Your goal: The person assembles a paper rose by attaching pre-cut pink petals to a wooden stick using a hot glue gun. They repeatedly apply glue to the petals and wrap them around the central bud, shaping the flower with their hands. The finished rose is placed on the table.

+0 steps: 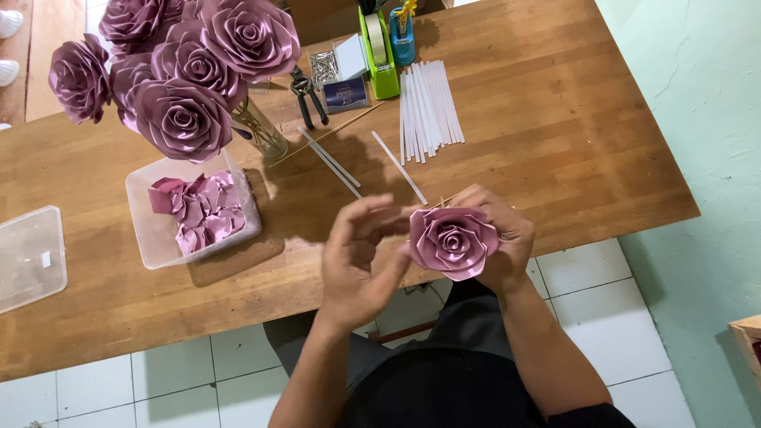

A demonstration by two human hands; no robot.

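Note:
My right hand (507, 242) holds a mauve satin ribbon rose (452, 240) from behind, over the near edge of the wooden table (555, 135). A thin wooden stick runs up from behind the flower. My left hand (361, 257) is beside the rose, its fingertips touching the outer petals on the left side. A clear plastic box (151, 238) with several loose mauve petals (198, 210) stands to the left.
A glass vase (261, 131) with several finished mauve roses (178, 67) stands at the back left. White sticks (428, 107), black pliers (307, 93), a green tape dispenser (380, 51), a blue dispenser (402, 36) and a clear lid (28, 257) lie around.

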